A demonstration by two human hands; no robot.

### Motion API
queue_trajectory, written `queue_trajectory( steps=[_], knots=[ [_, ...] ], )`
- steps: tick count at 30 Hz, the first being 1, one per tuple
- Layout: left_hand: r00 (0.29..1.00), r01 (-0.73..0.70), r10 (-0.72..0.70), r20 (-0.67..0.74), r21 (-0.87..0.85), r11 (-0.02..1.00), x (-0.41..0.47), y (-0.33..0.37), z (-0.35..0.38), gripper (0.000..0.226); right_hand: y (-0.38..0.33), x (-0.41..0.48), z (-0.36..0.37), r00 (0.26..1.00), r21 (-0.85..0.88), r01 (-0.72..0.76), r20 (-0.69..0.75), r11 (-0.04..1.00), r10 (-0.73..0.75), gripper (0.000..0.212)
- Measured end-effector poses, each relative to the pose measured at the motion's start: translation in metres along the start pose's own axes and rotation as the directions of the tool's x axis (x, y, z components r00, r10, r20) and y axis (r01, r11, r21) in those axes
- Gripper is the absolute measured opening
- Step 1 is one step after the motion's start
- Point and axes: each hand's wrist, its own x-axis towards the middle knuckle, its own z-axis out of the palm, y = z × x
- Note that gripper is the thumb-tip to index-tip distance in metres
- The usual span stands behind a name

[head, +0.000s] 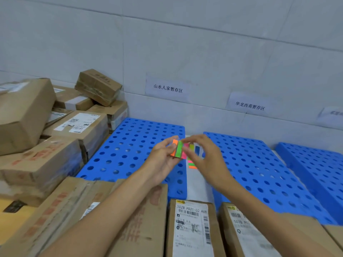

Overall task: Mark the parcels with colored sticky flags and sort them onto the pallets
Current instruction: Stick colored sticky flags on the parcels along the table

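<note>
Parcels sit closest, three along the near edge as far as I can count: a red-printed carton (89, 219), a middle parcel (191, 229) with a white label just beside it, and a right parcel (246, 236), also labelled; both forearms reach out over them.

Past them lie three blue perforated pallets: the left pallet (130, 145), the middle pallet (259, 173) and the right pallet (315, 164), with narrow gaps between them; none carries a parcel.

The sticky flags (179, 150) are held in the air above the right edge of the left pallet and the gap next to it; I count five colours: orange, green, pink, yellow and blue. The left hand (163, 158) grips the pad from its left side, fingers curled round it; the right hand (207, 156) pinches the pad's top edge between thumb and forefinger, other fingers curved behind the blue strip.

At the left, a heaped stack of cartons (46, 127) stands against the wall, too jumbled to count; three paper signs (167, 88) are stuck to the wall behind the pallets.
</note>
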Motion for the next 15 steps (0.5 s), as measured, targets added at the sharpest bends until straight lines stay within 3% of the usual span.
queue_trajectory(
  steps=[2,6,8,12,15],
  knots=[
    [0.999,-0.05,0.049,0.016,0.043,0.998,0.0,0.001,-0.001,0.024,0.007,0.004,-0.008,0.991,-0.01,-0.1,-0.084,0.995,0.099,0.017],
    [0.989,-0.078,0.12,-0.086,0.385,0.92,-0.001,-0.002,-0.003,0.011,0.013,0.008,-0.018,0.963,0.114,-0.269,0.008,0.956,0.269,0.008],
    [0.987,-0.062,0.128,-0.097,0.506,0.86,-0.001,-0.004,-0.004,0.011,0.014,0.008,-0.023,0.961,0.118,-0.268,-0.038,0.956,0.274,0.008],
    [0.998,0.014,0.013,-0.056,0.462,0.887,-0.004,-0.006,-0.002,0.009,0.016,0.002,-0.026,0.973,-0.035,-0.185,-0.15,0.982,0.178,0.014],
    [0.999,0.003,0.013,-0.031,0.464,0.886,-0.006,-0.01,0.001,0.015,0.015,-0.004,-0.022,0.992,-0.357,0.053,-0.091,0.933,-0.091,0.027]
  ],
)
